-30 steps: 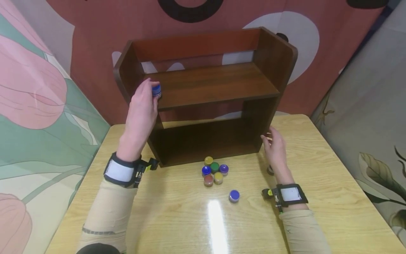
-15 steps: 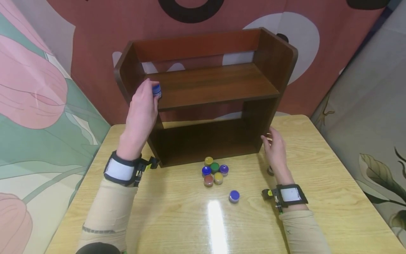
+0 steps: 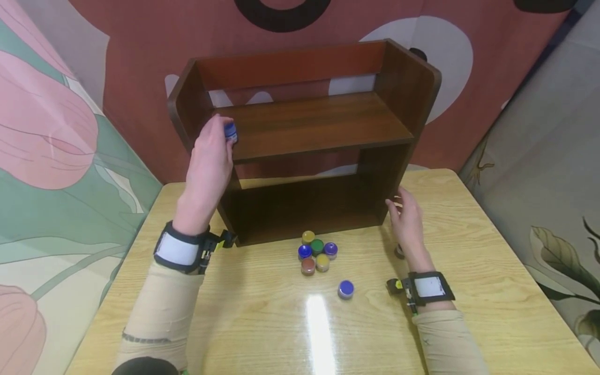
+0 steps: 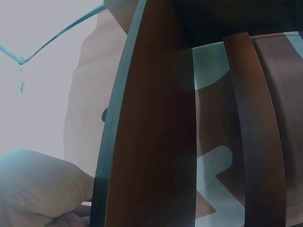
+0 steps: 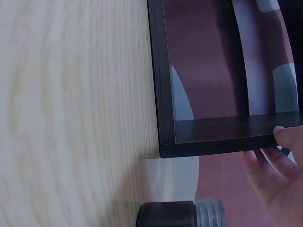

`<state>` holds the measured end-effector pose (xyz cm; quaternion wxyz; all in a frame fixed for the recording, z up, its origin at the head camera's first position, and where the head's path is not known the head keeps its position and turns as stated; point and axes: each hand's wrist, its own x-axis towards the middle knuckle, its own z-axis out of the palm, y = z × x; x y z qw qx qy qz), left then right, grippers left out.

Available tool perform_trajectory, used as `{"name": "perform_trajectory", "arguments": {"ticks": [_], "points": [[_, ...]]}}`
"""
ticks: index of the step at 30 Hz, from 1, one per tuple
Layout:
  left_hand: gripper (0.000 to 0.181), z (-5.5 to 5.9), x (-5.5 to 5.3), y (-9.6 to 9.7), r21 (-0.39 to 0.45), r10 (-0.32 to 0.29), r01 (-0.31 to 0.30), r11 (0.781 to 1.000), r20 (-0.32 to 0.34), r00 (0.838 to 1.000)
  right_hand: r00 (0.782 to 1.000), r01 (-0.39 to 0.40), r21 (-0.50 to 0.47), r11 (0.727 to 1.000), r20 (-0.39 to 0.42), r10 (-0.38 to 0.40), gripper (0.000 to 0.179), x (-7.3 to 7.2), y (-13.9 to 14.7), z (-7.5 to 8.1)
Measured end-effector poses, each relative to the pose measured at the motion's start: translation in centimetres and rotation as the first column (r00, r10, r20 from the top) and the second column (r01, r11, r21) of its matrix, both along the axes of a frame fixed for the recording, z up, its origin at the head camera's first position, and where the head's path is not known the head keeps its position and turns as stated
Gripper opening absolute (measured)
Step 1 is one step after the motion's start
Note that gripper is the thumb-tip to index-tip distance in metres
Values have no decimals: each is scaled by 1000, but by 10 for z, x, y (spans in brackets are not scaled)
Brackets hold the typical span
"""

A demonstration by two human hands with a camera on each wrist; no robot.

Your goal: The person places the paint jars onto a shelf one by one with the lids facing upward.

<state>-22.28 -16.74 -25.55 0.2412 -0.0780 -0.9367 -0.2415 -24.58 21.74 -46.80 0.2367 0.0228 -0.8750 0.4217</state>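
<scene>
At the left end of the upper shelf, my left hand (image 3: 208, 161) grips a small blue paint jar (image 3: 230, 132) between fingers and thumb. Part of the jar is hidden behind the fingers, and in the left wrist view it does not show. That view has the same hand at lower left, beside the side panel (image 4: 151, 123) of the dark brown wooden shelf unit (image 3: 300, 151). My right hand (image 3: 407, 221) holds the unit's right side panel. In the right wrist view the thumb (image 5: 285, 137) lies on its front edge and the fingers lie on its outer side.
Several paint jars stand clustered before the unit, among them a green one (image 3: 317, 247) and a red-brown one (image 3: 308, 266). A lone purple-blue jar (image 3: 346, 289) is nearer. A dark jar with a clear part (image 5: 180, 215) is beside the right wrist. Patterned cloth (image 3: 300, 26) hangs behind.
The blue jar in my left hand has shifted and tilted very slightly. My right hand keeps its hold on the side panel, and the other jars have not moved.
</scene>
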Motion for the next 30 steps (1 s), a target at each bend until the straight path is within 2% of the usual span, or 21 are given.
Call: {"name": "perform_trajectory", "arguments": {"ticks": [7, 19, 24, 30], "points": [[48, 0, 1, 0, 0, -8, 8, 1000, -8, 1000, 1000, 3, -9, 1000, 15, -3, 35, 0, 0, -1], [48, -2, 2, 0, -20, 7, -8, 1000, -2, 1000, 1000, 1, -3, 1000, 13, -1, 35, 0, 0, -2], [48, -5, 5, 0, -42, 10, -12, 999, -51, 999, 1000, -7, -12, 1000, 0, 7, 34, -2, 0, -3], [47, -6, 6, 1, -65, 17, -27, 998, -150, 988, 1000, -11, -16, 1000, -6, 11, 34, -2, 1, -1]]}}
